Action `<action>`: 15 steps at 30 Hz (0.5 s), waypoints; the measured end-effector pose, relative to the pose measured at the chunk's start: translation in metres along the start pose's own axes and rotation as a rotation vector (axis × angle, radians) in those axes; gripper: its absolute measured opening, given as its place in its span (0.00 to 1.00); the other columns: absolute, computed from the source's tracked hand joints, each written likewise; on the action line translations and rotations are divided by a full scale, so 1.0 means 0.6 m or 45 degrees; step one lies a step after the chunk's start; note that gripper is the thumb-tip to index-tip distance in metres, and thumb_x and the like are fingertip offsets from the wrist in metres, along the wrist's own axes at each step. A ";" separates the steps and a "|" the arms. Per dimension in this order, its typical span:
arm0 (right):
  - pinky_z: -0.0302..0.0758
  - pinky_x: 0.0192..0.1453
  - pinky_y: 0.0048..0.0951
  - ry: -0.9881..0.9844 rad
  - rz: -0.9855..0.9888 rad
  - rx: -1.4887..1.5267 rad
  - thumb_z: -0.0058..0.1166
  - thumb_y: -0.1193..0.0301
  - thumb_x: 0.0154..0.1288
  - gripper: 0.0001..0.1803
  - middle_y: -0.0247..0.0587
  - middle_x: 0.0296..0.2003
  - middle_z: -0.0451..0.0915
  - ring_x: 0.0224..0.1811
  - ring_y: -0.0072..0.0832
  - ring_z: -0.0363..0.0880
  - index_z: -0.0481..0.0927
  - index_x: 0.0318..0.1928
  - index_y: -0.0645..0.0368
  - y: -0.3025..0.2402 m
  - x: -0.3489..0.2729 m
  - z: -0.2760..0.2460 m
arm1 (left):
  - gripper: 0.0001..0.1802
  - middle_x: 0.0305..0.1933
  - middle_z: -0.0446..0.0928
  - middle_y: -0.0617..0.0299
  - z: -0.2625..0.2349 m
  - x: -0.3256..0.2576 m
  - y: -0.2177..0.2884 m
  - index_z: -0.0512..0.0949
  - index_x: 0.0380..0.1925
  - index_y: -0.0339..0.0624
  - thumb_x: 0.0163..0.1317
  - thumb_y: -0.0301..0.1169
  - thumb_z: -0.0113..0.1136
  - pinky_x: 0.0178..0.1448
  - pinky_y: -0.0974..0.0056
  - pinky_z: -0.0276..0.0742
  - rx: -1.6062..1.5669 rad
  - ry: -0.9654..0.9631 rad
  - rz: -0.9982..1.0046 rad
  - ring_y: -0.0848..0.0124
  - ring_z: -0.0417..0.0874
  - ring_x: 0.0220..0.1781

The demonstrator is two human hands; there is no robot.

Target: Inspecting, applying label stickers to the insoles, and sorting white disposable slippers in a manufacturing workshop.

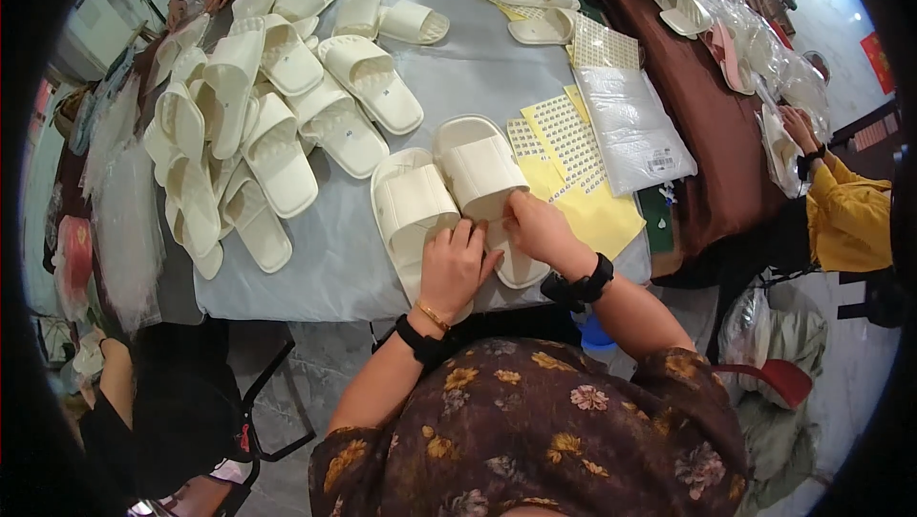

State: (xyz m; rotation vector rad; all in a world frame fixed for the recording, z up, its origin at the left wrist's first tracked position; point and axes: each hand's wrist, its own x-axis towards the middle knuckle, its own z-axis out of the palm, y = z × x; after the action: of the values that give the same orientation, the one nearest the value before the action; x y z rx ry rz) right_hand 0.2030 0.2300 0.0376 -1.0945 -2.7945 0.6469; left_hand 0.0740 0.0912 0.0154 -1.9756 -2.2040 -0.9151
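A pair of cream slide slippers lies side by side before me, toes toward the far side: a left slipper (416,200) and a right slipper (485,168). My left hand (453,267) rests at the near edge of the left slipper's strap, its fingers bent and its thumb reaching toward the right slipper. At the right slipper's strap edge, my right hand (544,228) has its fingers closed on the rim. Both hands nearly meet between the slippers; the fingertips are partly hidden. Yellow sticker sheets (565,140) with rows of small white labels lie right of the pair.
A big heap of cream slippers (277,125) covers the table's left. Clear plastic bags (630,125) lie at right, with another slipper pair (543,28) farther back. A brown-covered table (669,106) adjoins. Other people work around, including one in a yellow sleeve (850,216).
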 end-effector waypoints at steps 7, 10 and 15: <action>0.77 0.45 0.50 0.111 0.070 0.249 0.53 0.70 0.64 0.08 0.55 0.37 0.81 0.41 0.54 0.81 0.75 0.41 0.60 0.011 -0.008 0.007 | 0.25 0.46 0.76 0.60 -0.002 -0.002 0.004 0.80 0.51 0.42 0.57 0.43 0.67 0.44 0.55 0.74 0.013 0.004 0.009 0.58 0.76 0.42; 0.77 0.45 0.50 0.157 0.131 0.256 0.54 0.70 0.64 0.08 0.55 0.37 0.81 0.41 0.54 0.80 0.75 0.40 0.60 0.013 -0.009 0.016 | 0.24 0.45 0.76 0.59 -0.001 0.001 0.008 0.80 0.50 0.42 0.57 0.44 0.67 0.44 0.55 0.74 -0.014 0.003 0.014 0.58 0.77 0.41; 0.77 0.45 0.49 0.245 0.030 0.415 0.55 0.71 0.63 0.08 0.55 0.36 0.80 0.41 0.54 0.80 0.75 0.40 0.61 0.020 -0.006 0.014 | 0.25 0.46 0.76 0.58 0.002 0.000 0.002 0.80 0.50 0.41 0.57 0.44 0.67 0.45 0.55 0.75 0.030 0.011 0.019 0.57 0.77 0.42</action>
State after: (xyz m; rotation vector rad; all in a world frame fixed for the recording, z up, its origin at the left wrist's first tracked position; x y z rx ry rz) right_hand 0.2117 0.2323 0.0252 -1.0610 -2.4106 0.9069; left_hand 0.0758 0.0919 0.0149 -1.9716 -2.1817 -0.8902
